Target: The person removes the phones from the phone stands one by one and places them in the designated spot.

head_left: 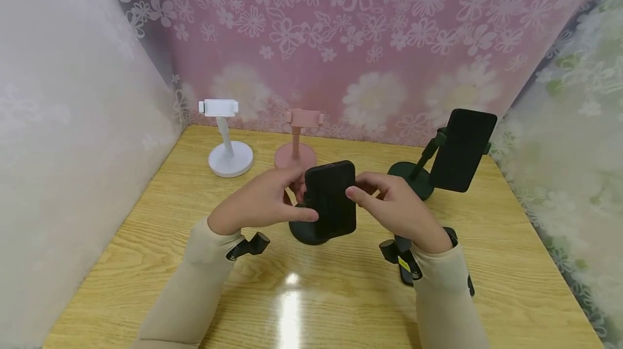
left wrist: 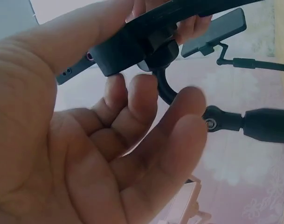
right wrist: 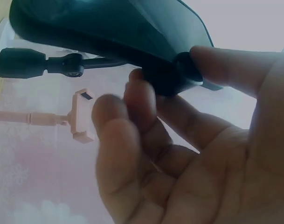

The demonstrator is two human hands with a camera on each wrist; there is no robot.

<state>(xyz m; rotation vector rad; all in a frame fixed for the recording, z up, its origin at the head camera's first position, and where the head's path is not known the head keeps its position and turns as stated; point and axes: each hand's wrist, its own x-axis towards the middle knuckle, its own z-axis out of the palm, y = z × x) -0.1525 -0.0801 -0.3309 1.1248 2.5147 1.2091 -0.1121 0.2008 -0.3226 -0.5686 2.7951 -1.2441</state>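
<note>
1. The black phone (head_left: 338,203) sits nearly upright in the clamp (right wrist: 162,81) of a dark stand (head_left: 306,234), near the middle of the wooden bench (head_left: 243,305); a small slot shows on the phone's upper edge.
2. The left hand (head_left: 267,200) pinches the phone's left side, thumb across the front edge and fingers curled behind.
3. The right hand (head_left: 396,205) pinches the clamp at the phone's right edge, thumb on its rounded end and fingers bent at the back.
4. On the right wrist strap (head_left: 413,268) is a yellow label (head_left: 404,264); any print on it is too small to read. The left wrist strap (head_left: 237,250) carries small pale marks, also illegible.
5. Behind the work stand a white stand (head_left: 231,159) at the left and a pink stand (head_left: 305,118) just beyond the left hand, their holders facing forward.
6. At the right, a dark green stand (head_left: 428,151) holds a second phone (head_left: 464,149), tilted, its screen dark.
7. Another phone (head_left: 405,277) lies on the bench under the right forearm, mostly hidden.
8. A pink cloth (head_left: 311,67) printed with pale flowers hangs behind the bench.
</note>
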